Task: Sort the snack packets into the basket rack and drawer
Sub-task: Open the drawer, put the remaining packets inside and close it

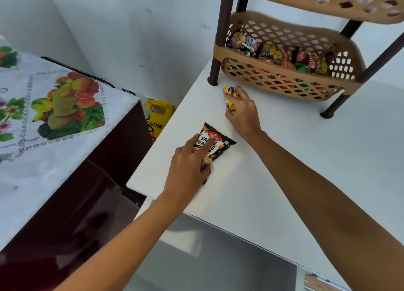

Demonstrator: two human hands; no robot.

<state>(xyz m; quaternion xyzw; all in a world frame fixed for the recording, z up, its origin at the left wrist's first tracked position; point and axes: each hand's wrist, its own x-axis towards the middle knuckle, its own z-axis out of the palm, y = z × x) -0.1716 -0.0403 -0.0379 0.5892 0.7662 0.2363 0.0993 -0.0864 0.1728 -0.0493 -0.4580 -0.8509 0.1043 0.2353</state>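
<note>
My left hand (pixel 188 166) lies flat on the peanut packet (pixel 215 144), fingers spread across it, near the desk's (pixel 306 159) left edge. My right hand (pixel 242 113) curls over a yellow packet (pixel 230 93) (partly hidden) just before the rack (pixel 284 80), whose lower basket already holds many packets.

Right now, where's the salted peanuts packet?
Salted peanuts packet lies flat on the white table near its left edge, under the left hand.
</note>
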